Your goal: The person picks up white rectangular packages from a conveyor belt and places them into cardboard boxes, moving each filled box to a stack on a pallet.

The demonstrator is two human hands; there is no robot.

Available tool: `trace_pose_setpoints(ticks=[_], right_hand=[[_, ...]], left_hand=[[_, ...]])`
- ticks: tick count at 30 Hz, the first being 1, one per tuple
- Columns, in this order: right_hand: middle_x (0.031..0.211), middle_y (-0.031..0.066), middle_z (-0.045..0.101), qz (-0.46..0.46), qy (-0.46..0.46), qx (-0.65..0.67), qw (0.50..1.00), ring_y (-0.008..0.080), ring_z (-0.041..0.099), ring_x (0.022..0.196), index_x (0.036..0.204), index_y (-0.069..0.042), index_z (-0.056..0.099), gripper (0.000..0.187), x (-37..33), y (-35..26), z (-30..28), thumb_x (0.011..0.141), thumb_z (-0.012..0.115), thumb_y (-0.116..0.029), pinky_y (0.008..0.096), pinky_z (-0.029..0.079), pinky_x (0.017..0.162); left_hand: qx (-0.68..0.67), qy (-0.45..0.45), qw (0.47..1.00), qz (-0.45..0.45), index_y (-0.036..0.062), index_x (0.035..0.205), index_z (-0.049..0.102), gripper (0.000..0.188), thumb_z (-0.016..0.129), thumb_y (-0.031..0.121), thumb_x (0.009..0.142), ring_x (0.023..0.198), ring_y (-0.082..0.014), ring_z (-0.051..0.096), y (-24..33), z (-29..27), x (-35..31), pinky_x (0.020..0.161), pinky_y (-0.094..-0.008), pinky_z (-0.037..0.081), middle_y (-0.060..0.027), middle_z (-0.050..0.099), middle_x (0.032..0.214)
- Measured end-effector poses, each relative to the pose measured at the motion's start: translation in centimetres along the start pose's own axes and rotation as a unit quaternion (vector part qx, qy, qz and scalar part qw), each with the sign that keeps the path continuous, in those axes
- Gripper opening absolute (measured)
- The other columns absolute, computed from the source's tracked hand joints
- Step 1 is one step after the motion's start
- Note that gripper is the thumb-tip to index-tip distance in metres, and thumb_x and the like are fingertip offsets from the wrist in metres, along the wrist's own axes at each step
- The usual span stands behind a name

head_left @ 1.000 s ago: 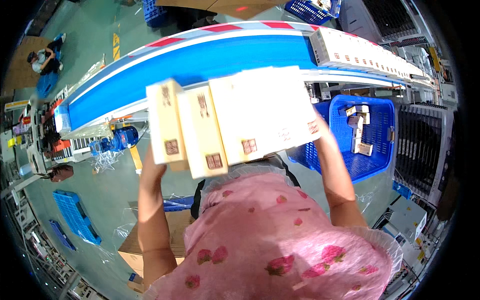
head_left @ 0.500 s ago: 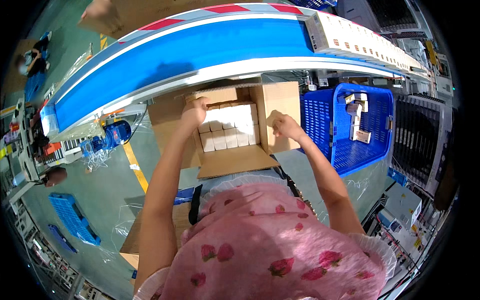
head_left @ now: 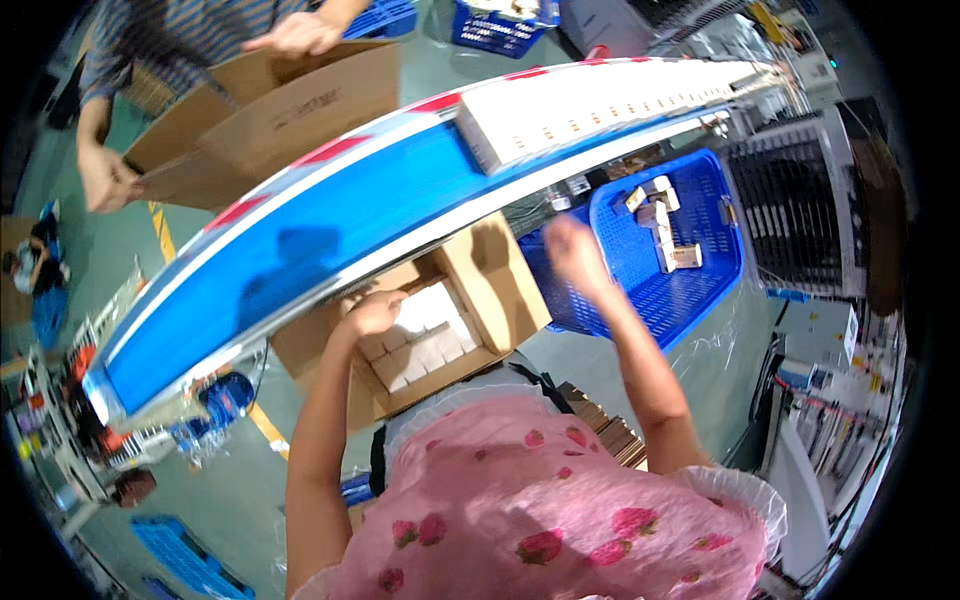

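Observation:
An opened cardboard carton (head_left: 492,285) stands in front of me, beside the near edge of the conveyor. Rows of small white boxes (head_left: 428,352) are packed inside it. My left hand (head_left: 374,313) is over the left part of the carton, fingers stretched toward the boxes; I see nothing held in it. Motion blurs my right hand (head_left: 573,250), raised to the right of the carton near the blue plastic basket (head_left: 722,235). A few small cartons (head_left: 662,225) lie in that basket.
A conveyor with a blue belt (head_left: 370,190) crosses beyond the carton. White boxes (head_left: 560,118) stand in a long row on it. Across the belt, a co-worker's hands (head_left: 300,35) hold another open carton (head_left: 300,110). Flattened cardboard (head_left: 610,430) is stacked near my right side.
The view has turned to the right. My right hand has left the carton's right flap and moved toward the blue basket. My left hand has shifted from the far flap over the white boxes.

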State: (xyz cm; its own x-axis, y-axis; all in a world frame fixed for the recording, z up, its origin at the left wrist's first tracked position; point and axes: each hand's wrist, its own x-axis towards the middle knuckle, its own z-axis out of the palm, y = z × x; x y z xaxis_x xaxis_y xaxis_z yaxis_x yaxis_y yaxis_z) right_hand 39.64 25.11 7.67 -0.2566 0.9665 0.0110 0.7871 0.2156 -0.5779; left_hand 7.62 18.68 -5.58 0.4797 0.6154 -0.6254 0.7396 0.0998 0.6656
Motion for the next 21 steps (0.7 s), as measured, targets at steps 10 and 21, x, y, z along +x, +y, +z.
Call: trace_pose_setpoints(ticks=[10,21], right_hand=[[0.085,0.0248,0.056,0.094,0.083,-0.136,0.983,0.0359,0.054,0.083,0.097,0.006,0.051,0.053,19.3,3.8,-5.5,0.076,0.044,-0.042,0.0383,0.042,0.075],[0.096,0.0274,0.051,0.007,-0.083,0.116,0.990,0.0338,0.051,0.091,0.103,0.012,0.041,0.072,16.7,-0.6,-5.5,0.071,0.054,-0.051,0.0335,0.040,0.081]], left_hand=[[-0.385,0.373,0.843,0.047,0.0009,0.118,0.037,0.043,0.043,0.026,0.084,0.083,-0.0156,0.052,15.1,-12.2,-0.8,0.069,-0.0245,0.043,-0.0135,0.053,0.098],[-0.296,0.485,0.816,0.106,-0.0040,0.107,0.038,0.035,0.050,0.015,0.080,0.083,-0.0172,0.049,16.8,-13.2,1.5,0.073,-0.0282,0.040,-0.0110,0.051,0.094]])
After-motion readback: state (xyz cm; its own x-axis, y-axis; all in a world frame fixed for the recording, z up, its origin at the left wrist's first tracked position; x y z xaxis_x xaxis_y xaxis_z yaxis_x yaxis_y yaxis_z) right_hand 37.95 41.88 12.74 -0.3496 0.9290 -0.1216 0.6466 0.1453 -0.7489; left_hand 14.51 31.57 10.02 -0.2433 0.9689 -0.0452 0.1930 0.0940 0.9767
